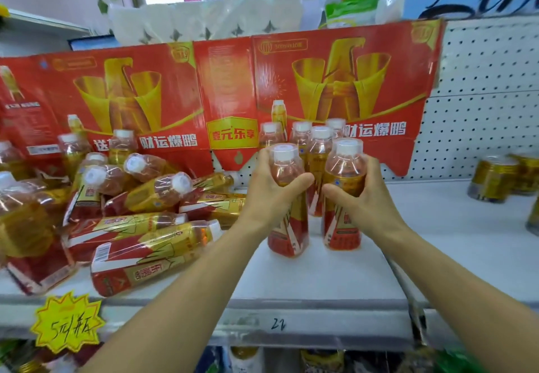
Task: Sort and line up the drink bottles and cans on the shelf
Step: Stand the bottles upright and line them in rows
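Note:
My left hand [269,186] grips an upright amber drink bottle [287,232] with a white cap and red-and-gold label, standing on the white shelf [320,273]. My right hand [364,194] grips a second upright bottle [342,226] of the same kind just to its right. Several more such bottles [318,145] stand upright in rows right behind these two. To the left, a heap of the same bottles [140,226] lies tumbled on its side, with a few upright ones [122,145] behind the heap.
Flattened red-and-gold cartons [233,86] lean against the white pegboard back [481,110]. Gold cans [495,177] stand at the far right of the shelf. A yellow starburst price tag [68,321] hangs on the shelf's front edge. Paper rolls [204,22] sit above.

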`<act>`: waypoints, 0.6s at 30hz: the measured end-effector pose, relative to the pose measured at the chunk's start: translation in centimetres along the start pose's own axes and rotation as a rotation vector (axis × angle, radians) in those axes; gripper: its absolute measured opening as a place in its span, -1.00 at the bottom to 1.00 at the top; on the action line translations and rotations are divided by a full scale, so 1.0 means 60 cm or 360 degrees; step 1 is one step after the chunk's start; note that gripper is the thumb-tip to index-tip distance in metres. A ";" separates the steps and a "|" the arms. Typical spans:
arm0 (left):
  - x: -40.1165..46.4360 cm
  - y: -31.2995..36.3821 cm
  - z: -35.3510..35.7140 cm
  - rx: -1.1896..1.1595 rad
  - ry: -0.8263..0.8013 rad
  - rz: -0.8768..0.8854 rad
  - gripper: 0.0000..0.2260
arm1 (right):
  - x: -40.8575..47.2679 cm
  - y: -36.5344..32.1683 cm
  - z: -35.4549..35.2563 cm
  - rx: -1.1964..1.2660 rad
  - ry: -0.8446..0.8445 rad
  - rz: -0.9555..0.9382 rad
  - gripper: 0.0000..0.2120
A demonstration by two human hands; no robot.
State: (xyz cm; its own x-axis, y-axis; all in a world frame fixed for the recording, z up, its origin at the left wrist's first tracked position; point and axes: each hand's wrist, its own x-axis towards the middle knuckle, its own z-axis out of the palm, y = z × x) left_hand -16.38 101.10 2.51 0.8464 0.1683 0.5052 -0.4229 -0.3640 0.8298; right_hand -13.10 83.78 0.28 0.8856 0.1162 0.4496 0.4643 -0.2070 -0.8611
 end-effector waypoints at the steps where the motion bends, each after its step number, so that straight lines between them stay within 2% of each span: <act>1: 0.012 -0.003 0.013 -0.0017 -0.0009 0.0004 -0.54 | 0.009 0.006 -0.007 -0.0013 0.0023 0.0011 -0.31; 9: 0.058 -0.019 0.046 -0.0009 -0.0077 -0.0085 -0.44 | 0.039 0.031 -0.021 -0.0075 0.0101 0.0055 -0.23; 11: 0.043 -0.018 0.029 0.0102 -0.0153 -0.0133 -0.35 | 0.036 0.031 -0.020 -0.0054 0.0116 0.0102 -0.20; 13: 0.010 -0.019 -0.001 0.0278 -0.0212 -0.0130 -0.28 | 0.027 0.033 -0.014 -0.0097 0.0242 0.0095 -0.17; 15: -0.030 -0.024 -0.043 0.0478 -0.0236 -0.0085 -0.33 | 0.006 0.024 0.000 -0.0227 0.0473 -0.0078 -0.22; 18: -0.081 -0.035 -0.126 0.0834 -0.0225 0.0009 -0.46 | -0.028 -0.009 0.032 -0.0448 0.0585 -0.0702 -0.41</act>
State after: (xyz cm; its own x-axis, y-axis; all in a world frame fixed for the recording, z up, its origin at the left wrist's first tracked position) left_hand -22.05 107.94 0.08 0.8952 0.0534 0.4425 -0.2401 -0.7786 0.5797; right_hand -14.88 85.56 -0.47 0.5322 -0.0817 0.8426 0.7255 -0.4689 -0.5037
